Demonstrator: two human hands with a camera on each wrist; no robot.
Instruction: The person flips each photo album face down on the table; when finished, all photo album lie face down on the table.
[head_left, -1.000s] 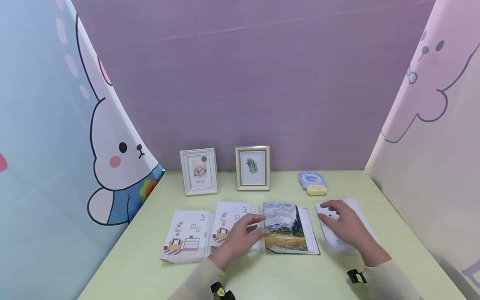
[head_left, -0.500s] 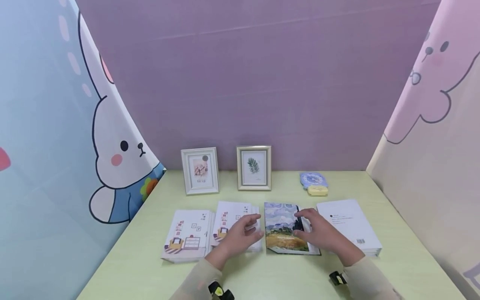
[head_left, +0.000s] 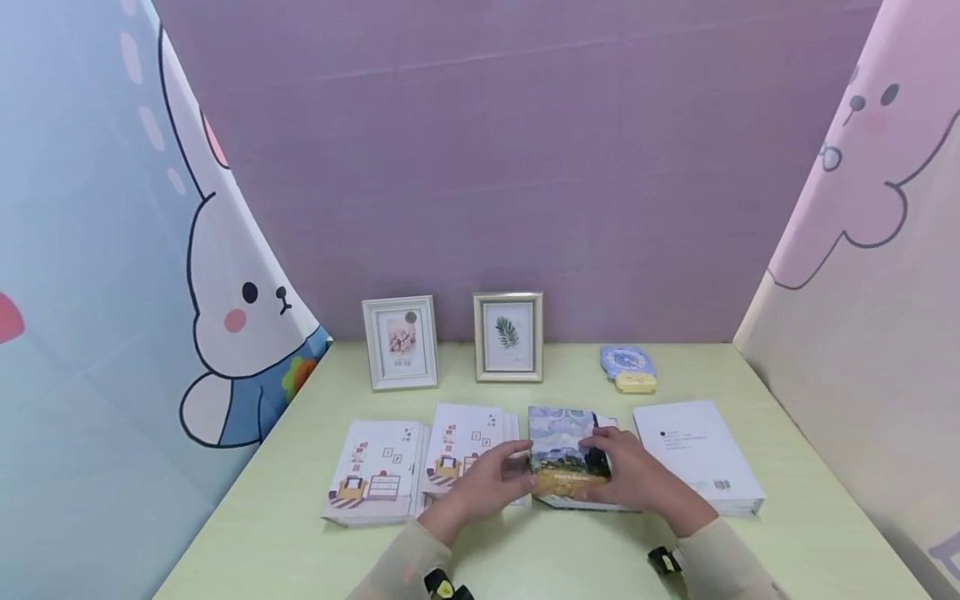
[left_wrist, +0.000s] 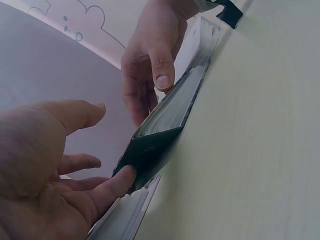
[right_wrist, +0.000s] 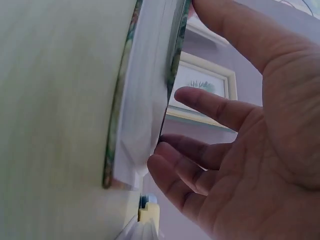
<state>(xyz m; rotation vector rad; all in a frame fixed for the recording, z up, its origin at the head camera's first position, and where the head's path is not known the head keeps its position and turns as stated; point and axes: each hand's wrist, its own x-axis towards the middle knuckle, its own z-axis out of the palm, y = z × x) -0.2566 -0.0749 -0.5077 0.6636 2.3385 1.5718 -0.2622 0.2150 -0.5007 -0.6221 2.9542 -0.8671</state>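
Observation:
A thick book with a painted landscape cover (head_left: 558, 450) lies on the table between both hands. At its left edge is my left hand (head_left: 487, 483); in the left wrist view one finger touches the book's dark green spine (left_wrist: 152, 157) while the thumb (left_wrist: 87, 116) stays raised. From the right, my right hand (head_left: 637, 479) reaches over the cover. The right wrist view has its thumb and lower fingertips right at the cover's edge, with the index finger (right_wrist: 215, 107) extended and the white pages (right_wrist: 145, 85) exposed. Neither hand is curled round the book.
Two white illustrated books (head_left: 371, 475) (head_left: 457, 437) lie to the left, and another white book (head_left: 697, 454) to the right. Behind stand a white picture frame (head_left: 400, 342) and a gold one (head_left: 508, 377). A blue disc-like item (head_left: 627, 361) touches a yellow one (head_left: 636, 382).
My right hand has moved left from the right-hand white book onto the painted-cover book. My left hand has shifted slightly right, up to that book's spine.

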